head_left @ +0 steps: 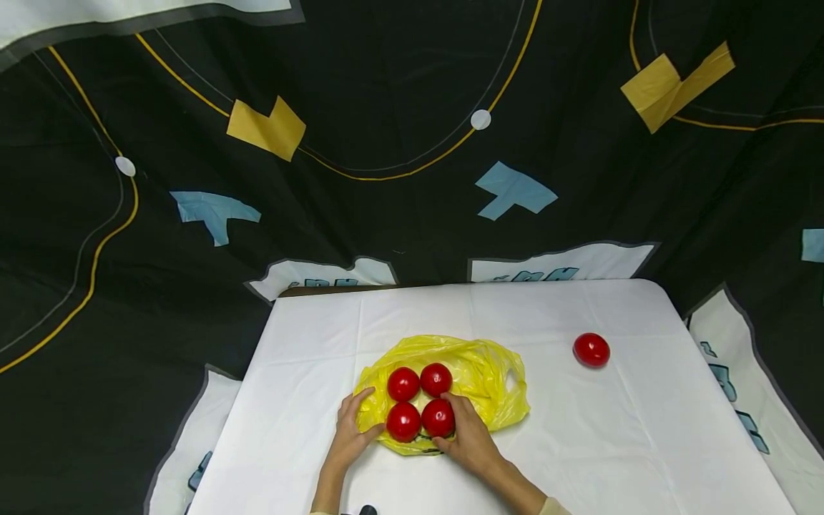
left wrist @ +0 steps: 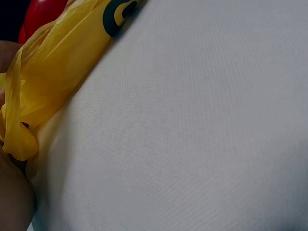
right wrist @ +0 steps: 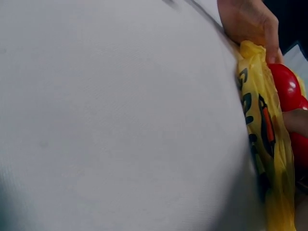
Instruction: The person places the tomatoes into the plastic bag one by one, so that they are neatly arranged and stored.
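Observation:
Several shiny red balls [head_left: 403,384] sit close together on a crumpled yellow plastic bag [head_left: 486,386] on the white table. My right hand [head_left: 472,438] grips the front right ball [head_left: 438,418], thumb in front and fingers behind. On the bag's left side, my left hand [head_left: 350,429] holds the bag edge, its thumb beside the front left ball [head_left: 403,422]. The left wrist view has the bag [left wrist: 62,67] bunched against that hand. Dark print marks the bag's front side [right wrist: 257,120] in the right wrist view. Most of both hands is cut off in their own wrist views.
A single red ball [head_left: 591,350] lies apart on the right of the white-covered table [head_left: 618,443]. A black patterned cloth [head_left: 386,229] hangs behind the table. Something small and black [head_left: 368,510] shows at the bottom edge.

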### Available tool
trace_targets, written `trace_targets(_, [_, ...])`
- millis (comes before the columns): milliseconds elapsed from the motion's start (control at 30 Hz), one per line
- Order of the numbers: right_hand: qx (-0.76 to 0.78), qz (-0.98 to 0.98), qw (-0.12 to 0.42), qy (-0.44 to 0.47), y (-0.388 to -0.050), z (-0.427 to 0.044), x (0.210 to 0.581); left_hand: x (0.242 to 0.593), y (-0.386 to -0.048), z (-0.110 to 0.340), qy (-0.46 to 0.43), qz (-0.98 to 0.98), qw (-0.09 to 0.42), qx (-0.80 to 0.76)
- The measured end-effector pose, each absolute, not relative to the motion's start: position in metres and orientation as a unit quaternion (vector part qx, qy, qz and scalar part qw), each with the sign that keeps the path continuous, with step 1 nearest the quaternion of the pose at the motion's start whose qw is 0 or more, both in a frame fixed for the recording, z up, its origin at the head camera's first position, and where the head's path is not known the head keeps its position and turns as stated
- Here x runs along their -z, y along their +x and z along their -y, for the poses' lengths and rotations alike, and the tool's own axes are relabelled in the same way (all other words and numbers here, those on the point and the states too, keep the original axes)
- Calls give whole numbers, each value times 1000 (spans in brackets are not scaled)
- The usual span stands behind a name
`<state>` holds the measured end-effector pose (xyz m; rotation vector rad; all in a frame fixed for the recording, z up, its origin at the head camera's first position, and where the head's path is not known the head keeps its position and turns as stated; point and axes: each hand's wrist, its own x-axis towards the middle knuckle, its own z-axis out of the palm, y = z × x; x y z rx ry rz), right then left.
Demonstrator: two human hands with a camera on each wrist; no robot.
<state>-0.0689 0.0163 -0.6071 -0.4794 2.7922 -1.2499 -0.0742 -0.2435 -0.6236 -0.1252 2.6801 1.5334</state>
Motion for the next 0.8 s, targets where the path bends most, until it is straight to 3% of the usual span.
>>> trace_targets(800, [484,-866,-8,-128,-77,-38,568,624,-73,242,-43,-874,19,-484])
